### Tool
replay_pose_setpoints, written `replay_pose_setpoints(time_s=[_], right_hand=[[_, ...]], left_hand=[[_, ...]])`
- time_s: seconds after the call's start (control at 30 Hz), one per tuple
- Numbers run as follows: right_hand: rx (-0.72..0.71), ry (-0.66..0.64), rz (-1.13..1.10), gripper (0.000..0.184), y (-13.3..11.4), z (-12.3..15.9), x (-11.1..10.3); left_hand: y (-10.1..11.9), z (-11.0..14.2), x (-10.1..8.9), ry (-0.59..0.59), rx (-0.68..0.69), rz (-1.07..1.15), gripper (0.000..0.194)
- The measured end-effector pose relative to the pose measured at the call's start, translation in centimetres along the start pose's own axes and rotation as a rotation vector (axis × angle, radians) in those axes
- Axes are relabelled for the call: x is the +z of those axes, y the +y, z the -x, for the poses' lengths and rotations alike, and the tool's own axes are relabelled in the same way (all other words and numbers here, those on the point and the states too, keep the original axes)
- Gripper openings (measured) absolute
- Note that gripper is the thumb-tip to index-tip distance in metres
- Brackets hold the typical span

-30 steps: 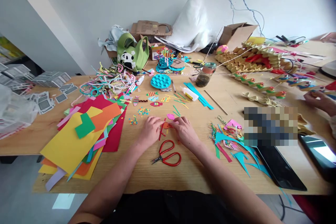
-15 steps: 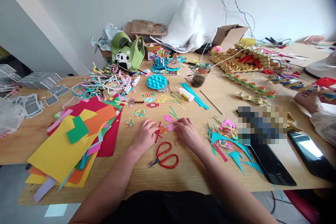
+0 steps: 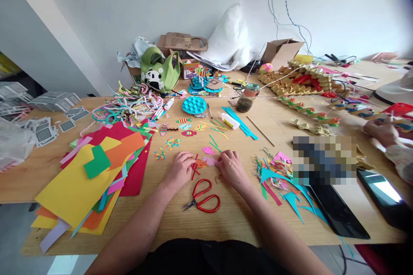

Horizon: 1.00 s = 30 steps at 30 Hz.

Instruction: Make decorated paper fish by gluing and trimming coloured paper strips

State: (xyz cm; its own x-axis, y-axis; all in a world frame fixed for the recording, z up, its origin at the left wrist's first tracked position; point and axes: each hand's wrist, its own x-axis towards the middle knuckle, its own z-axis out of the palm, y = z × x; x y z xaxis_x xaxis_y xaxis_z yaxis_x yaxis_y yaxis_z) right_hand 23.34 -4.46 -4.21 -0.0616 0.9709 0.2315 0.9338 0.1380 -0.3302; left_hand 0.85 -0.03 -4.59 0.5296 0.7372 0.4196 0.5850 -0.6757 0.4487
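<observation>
My left hand point(image 3: 179, 171) rests on the table with bent fingers pressed together, its fingertips against narrow red paper strips point(image 3: 194, 172). What those fingers pinch, if anything, is hidden. An orange paper fish point(image 3: 200, 163) lies between my hands. My right hand point(image 3: 232, 168) holds the edge of a lilac paper fish point(image 3: 210, 161) between closed fingers. Just beyond is a pink paper fish point(image 3: 208, 150). Red-handled scissors point(image 3: 204, 197) lie in front of my hands with the blades toward the left.
Coloured sheets point(image 3: 74, 180) are piled on the left, paper scraps point(image 3: 277, 172) on the right. Farther back are decorated paper fish point(image 3: 189, 133), a glue bottle point(image 3: 229, 121), a turquoise scalloped disc point(image 3: 194, 105) and a jar point(image 3: 247, 99). Another person's hand point(image 3: 382, 131) works at far right.
The view has tilted up slightly, so the table things sit a little lower. My hands stay at the same paper pieces. The other person's hand has shifted slightly.
</observation>
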Motion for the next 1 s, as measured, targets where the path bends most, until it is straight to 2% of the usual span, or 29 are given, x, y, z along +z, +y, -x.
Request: replay_pose_setpoints(time_s=[0.5, 0.63, 0.8, 0.9, 1.0], right_hand=[[0.047, 0.020, -0.047, 0.007, -0.3, 0.3, 0.4], [0.052, 0.023, -0.059, 0.007, -0.4, 0.3, 0.4], [0.055, 0.053, -0.079, 0.007, -0.5, 0.5, 0.5], [0.048, 0.080, -0.091, 0.007, -0.5, 0.7, 0.6], [0.039, 0.115, -0.119, 0.009, -0.3, 0.8, 0.6]], left_hand=[[-0.8, 0.0, 0.5, 0.095, -0.032, 0.050, 0.038], [-0.2, -0.4, 0.3, 0.096, -0.093, 0.074, 0.031], [1.5, -2.2, 0.0, -0.027, -0.159, 0.071, 0.018], [2.5, -3.7, 0.2, -0.127, -0.135, 0.055, 0.020], [3.0, -4.7, 1.0, -0.156, -0.118, 0.024, 0.023]])
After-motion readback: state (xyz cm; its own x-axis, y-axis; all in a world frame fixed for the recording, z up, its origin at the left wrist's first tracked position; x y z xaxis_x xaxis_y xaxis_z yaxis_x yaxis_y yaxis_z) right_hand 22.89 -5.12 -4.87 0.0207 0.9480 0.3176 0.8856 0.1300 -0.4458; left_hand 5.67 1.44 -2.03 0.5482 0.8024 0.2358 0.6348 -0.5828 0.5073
